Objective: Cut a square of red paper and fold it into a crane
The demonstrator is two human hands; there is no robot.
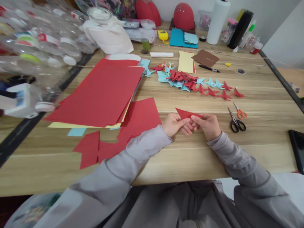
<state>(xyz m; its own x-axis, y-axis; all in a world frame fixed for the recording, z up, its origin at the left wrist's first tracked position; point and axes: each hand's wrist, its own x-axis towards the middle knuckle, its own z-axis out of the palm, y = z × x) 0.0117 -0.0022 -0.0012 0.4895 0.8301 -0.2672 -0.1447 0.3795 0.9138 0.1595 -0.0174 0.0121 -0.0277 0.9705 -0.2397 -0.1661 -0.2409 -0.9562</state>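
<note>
Pinching a folded red paper piece between both, left hand and right hand meet, steadying its crease; scissors lie just right.

Bright, even daylight; soft shadows; wide-angle warp + blur at left edge

Both forearms in grey sleeves angle inward over the front. The left hand and right hand meet, fingertips pinched together, knuckles facing up.
</note>
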